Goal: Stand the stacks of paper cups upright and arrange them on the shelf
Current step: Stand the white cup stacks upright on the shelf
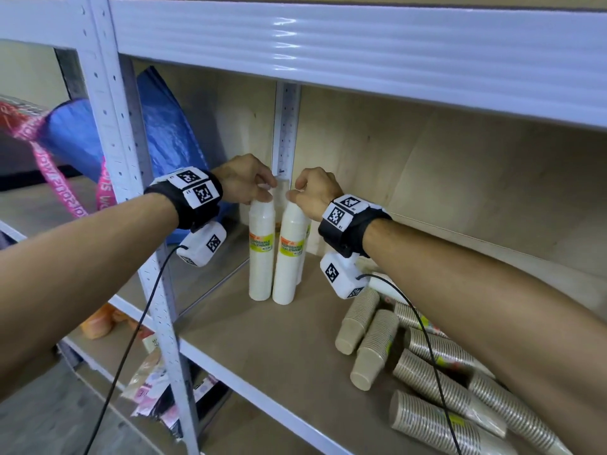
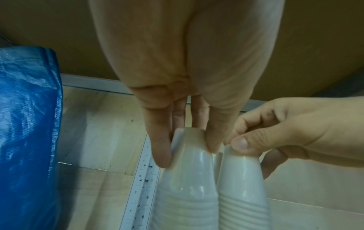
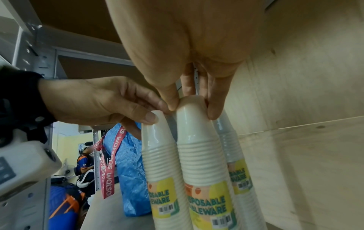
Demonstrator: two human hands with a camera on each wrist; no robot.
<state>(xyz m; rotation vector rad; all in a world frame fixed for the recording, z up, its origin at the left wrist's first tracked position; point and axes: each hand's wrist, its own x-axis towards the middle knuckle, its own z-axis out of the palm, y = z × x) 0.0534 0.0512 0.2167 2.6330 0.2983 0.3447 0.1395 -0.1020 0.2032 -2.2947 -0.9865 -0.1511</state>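
Three white paper cup stacks in clear wrap stand upright at the back left of the shelf board (image 1: 262, 349). My left hand (image 1: 262, 192) pinches the top of the left stack (image 1: 261, 257); the left wrist view shows its fingertips (image 2: 163, 158) on either side of that stack's (image 2: 189, 179) top cup. My right hand (image 1: 295, 193) pinches the top of the stack beside it (image 1: 289, 264), seen in the right wrist view with the hand (image 3: 193, 109) over the stack (image 3: 201, 155). The third stack (image 3: 234, 152) stands just behind, untouched.
Several brown paper cup stacks (image 1: 427, 372) lie on their sides at the shelf's right front. A blue bag (image 1: 170, 133) leans at the left behind the upright post (image 1: 108, 126). The upper shelf beam (image 1: 328, 44) hangs low overhead. A person (image 3: 84, 163) stands far off.
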